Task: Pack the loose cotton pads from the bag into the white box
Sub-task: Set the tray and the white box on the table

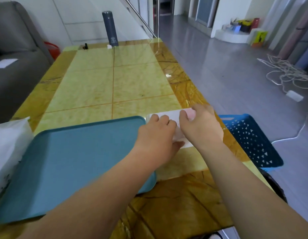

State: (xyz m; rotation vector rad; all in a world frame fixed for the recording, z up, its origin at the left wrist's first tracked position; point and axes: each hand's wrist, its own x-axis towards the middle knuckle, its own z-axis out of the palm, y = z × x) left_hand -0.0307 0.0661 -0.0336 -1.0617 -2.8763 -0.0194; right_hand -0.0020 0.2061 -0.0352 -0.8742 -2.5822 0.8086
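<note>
Both my hands are on the white box [168,115], which lies on the tabletop [136,83] right of the frame's centre, just beside the far right corner of the teal tray [72,161]. My left hand [156,133] comes in from the lower left, crossing over the tray's right edge, and its fingers [164,118] curl down onto the near left part of the box while the thumb tucks against the box's near edge. My right hand [200,125] reaches from the lower right and covers the box's right side: its fingers [201,107] bend over the far right end and the thumb presses on the top face, so both hands grip the box, and the two nearly touch in the middle. Most of the box is hidden under them; only a strip of its far top and a sliver of its near edge show, with a pinkish patch by my right thumb. The white bag [9,140] sits at the left edge of the frame, touching the tray's left side and well apart from the box; I cannot tell what is inside it. A blue perforated basket [253,140] stands off the tabletop's right edge, near my right wrist. At the far end of the tabletop, top centre of the frame, a grey flask [110,26] stands upright. A grey sofa [15,66] fills the upper left, and pale cables [284,69] lie tangled on the floor at the upper right.
</note>
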